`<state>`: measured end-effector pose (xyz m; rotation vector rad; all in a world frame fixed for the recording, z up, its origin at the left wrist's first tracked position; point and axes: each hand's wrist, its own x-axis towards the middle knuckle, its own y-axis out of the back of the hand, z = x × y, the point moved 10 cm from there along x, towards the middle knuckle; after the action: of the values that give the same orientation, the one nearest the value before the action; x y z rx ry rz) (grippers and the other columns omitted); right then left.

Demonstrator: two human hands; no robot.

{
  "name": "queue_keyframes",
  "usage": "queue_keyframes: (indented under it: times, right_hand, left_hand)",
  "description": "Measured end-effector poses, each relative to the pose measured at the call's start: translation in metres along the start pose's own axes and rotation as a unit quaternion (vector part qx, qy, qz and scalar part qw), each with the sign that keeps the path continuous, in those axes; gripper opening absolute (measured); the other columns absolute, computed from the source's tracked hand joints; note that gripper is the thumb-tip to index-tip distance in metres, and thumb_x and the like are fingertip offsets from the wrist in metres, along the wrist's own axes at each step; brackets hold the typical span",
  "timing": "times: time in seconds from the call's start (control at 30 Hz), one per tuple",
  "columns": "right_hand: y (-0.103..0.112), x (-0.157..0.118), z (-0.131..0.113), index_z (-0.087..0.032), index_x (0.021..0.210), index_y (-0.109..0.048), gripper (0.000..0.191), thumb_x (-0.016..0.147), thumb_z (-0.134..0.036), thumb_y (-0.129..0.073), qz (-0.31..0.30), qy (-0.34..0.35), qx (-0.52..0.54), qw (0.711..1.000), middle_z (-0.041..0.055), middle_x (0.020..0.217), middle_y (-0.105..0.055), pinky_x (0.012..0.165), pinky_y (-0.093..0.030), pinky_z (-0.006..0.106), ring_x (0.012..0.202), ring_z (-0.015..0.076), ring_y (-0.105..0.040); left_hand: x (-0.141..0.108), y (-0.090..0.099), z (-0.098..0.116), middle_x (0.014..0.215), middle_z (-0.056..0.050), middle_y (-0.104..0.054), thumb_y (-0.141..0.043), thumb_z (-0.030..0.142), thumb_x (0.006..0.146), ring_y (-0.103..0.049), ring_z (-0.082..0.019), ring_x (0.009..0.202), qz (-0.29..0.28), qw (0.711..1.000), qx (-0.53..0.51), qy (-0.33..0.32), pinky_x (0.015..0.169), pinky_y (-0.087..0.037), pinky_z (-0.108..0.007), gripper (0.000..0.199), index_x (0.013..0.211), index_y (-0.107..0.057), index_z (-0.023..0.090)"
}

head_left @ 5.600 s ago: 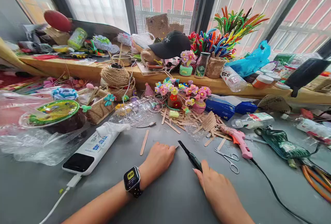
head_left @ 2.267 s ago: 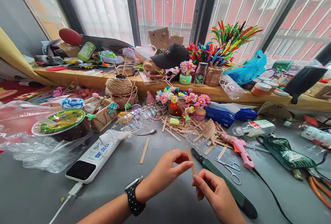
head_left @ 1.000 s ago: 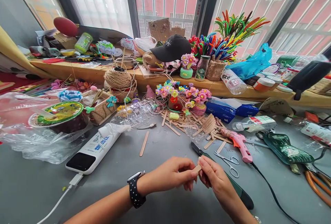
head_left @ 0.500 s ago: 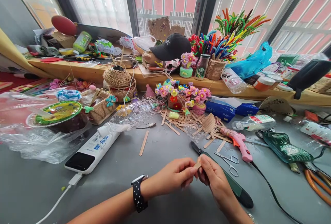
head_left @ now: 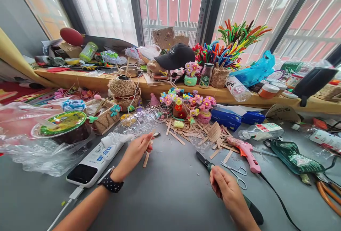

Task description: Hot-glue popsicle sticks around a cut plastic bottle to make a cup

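Observation:
My left hand (head_left: 138,149) is closed in a pinch, with a short wooden craft stick end (head_left: 152,135) rising past the fingertips. Beneath this hand a flat craft stick (head_left: 146,160) lies on the table, partly covered by the fingers. My right hand (head_left: 223,186) is closed, thumb pressed over curled fingers; whatever may be inside is hidden. It is over a long tool with a dark green handle (head_left: 253,208) and a flat metal end, and I cannot tell whether they touch. Small scissors (head_left: 237,174) lie beside it. A tiny fragment (head_left: 197,174) sits between my hands.
Loose craft sticks (head_left: 181,131) are heaped behind my hands. On the right are a pink glue gun (head_left: 249,154) with a black cord and a green pouch (head_left: 295,158). A white cabled device (head_left: 93,161) lies left. Twine (head_left: 124,89) and yarn flowers (head_left: 178,99) stand behind.
My hands have parted. The left moved left and away from me with the short stick, over the stick on the table. The right stayed near the green-handled tool. The tiny fragment now shows.

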<state>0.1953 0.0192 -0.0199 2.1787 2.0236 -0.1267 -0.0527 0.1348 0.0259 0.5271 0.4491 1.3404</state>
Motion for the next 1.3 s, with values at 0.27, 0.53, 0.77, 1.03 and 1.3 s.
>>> queue_keyframes:
  times: [0.27, 0.53, 0.77, 1.03, 1.3]
  right_hand:
    - [-0.007, 0.0, 0.002, -0.019, 0.058, -0.042, 0.047, 0.076, -0.062, -0.041, -0.015, -0.004, 0.002, 1.0, -0.006, 0.049, -0.033, 0.044, -0.022, 0.022, 0.045, 0.0068, -0.029]
    - [-0.01, 0.0, -0.002, -0.019, 0.056, -0.04, 0.05, 0.073, -0.066, -0.04, -0.012, 0.004, 0.011, 1.0, -0.0065, 0.048, -0.032, 0.043, -0.021, 0.022, 0.043, 0.0062, -0.028]
    - [-0.01, 0.003, 0.003, -0.019, 0.055, -0.04, 0.051, 0.072, -0.067, -0.04, -0.011, 0.014, 0.006, 1.0, -0.0067, 0.046, -0.031, 0.042, -0.022, 0.022, 0.041, 0.0063, -0.029]
    - [-0.015, 0.002, 0.005, -0.02, 0.056, -0.04, 0.051, 0.072, -0.068, -0.039, -0.027, 0.006, 0.003, 1.0, -0.0071, 0.046, -0.03, 0.042, -0.022, 0.022, 0.041, 0.0066, -0.028]
    - [-0.016, 0.0, 0.003, -0.02, 0.055, -0.04, 0.051, 0.071, -0.068, -0.04, -0.027, 0.001, 0.003, 1.0, -0.007, 0.047, -0.029, 0.042, -0.022, 0.022, 0.042, 0.0065, -0.027]
  left_hand:
    - [-0.014, 0.019, 0.029, 0.125, -0.013, -0.048, -0.031, 0.029, 0.085, -0.045, -0.023, 0.116, 0.092, 0.97, 0.166, -0.149, 0.095, -0.038, -0.04, 0.036, 0.112, -0.049, 0.015]
    - [-0.004, 0.046, 0.058, 0.14, -0.021, -0.025, -0.054, 0.014, 0.074, -0.017, -0.036, 0.13, 0.278, 0.814, 0.491, -0.134, 0.1, -0.018, -0.056, 0.061, 0.132, -0.031, 0.012]
    - [0.028, 0.064, 0.056, 0.134, -0.026, -0.033, -0.059, 0.031, 0.074, -0.032, -0.038, 0.122, 0.295, 0.828, 0.468, -0.087, 0.094, -0.029, -0.053, 0.064, 0.129, -0.035, 0.006]
    - [-0.004, 0.08, 0.082, 0.132, -0.018, -0.037, -0.044, 0.037, 0.083, -0.032, -0.029, 0.124, 0.316, 0.853, 0.373, -0.183, 0.1, -0.028, -0.046, 0.048, 0.123, -0.038, 0.012]
    - [-0.066, 0.138, 0.102, 0.13, -0.015, -0.037, -0.053, 0.034, 0.079, -0.034, -0.028, 0.122, 0.43, 0.798, 0.374, -0.193, 0.101, -0.029, -0.042, 0.048, 0.12, -0.04, 0.012]
